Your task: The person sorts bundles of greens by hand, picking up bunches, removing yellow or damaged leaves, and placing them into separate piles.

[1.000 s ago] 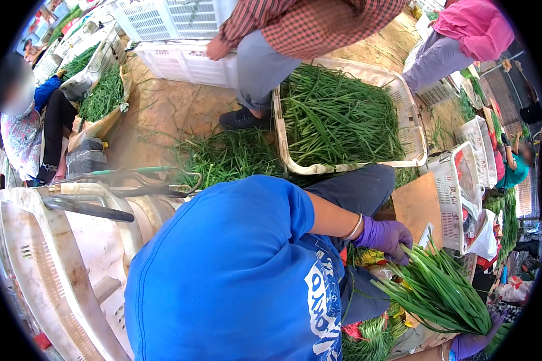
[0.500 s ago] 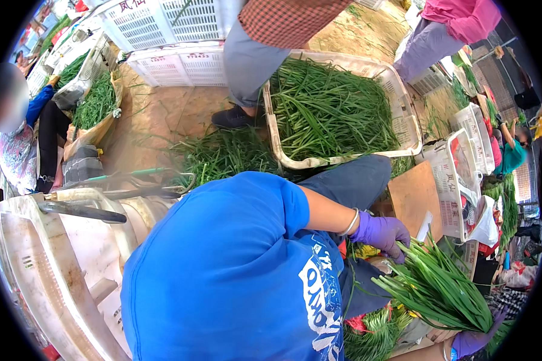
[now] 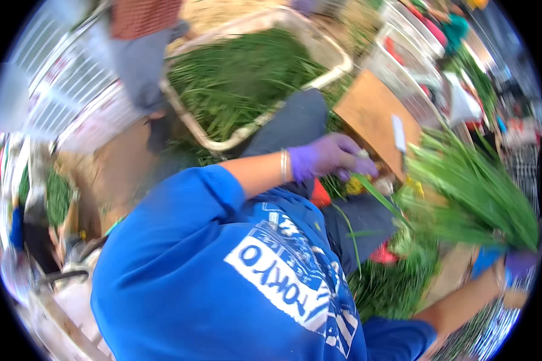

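My left hand (image 3: 328, 159), in a purple glove, is above my dark trousers with its fingers curled together. A long green leaf (image 3: 382, 201) runs out from under its fingertips. At the right, my purple-gloved right hand (image 3: 521, 263) is closed around one end of a bunch of garlic chives (image 3: 479, 186). The bunch fans up and leftward, blurred by motion. Below it, beside my leg, lies a heap of tied green chives (image 3: 397, 283) with a red tie (image 3: 384, 254) near it.
A big white crate (image 3: 208, 141) full of chives stands ahead. Right of my knee is a brown board (image 3: 373, 114) with a pale, flat strip (image 3: 398, 132) on it. White crates (image 3: 397, 75) line the right. Someone in grey trousers (image 3: 138, 72) stands by stacked crates (image 3: 81, 78).
The view has swung, so the surroundings sit further left. My left hand has come away from the chives, back toward my body. My right hand still grips the bunch.
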The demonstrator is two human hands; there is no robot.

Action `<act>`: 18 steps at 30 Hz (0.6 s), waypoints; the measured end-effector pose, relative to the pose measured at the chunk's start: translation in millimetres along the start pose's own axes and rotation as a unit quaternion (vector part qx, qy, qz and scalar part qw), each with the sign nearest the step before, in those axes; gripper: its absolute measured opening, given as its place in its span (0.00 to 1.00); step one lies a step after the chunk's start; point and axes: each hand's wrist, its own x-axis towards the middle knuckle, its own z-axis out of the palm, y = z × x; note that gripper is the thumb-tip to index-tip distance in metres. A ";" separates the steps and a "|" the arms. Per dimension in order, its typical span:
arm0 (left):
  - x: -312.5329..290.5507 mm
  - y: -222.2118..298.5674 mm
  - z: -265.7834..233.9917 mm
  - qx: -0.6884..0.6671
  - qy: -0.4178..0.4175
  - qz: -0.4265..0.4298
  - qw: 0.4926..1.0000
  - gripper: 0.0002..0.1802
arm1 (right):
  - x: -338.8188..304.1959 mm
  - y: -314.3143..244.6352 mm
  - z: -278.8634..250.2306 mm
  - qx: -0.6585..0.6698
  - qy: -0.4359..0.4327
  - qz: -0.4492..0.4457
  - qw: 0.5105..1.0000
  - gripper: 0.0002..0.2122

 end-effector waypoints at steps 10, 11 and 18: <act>14.9 18.5 -3.8 0.162 -0.004 0.141 0.977 0.28 | 45.3 -85.9 71.8 0.588 0.091 0.202 0.778 0.05; 15.9 16.8 -1.1 0.180 0.010 0.159 0.971 0.28 | 45.2 -86.1 72.6 0.589 0.089 0.225 0.771 0.05; 26.2 3.0 4.2 0.222 0.180 0.253 0.924 0.36 | 30.1 -97.9 71.6 0.647 -0.006 0.197 0.737 0.07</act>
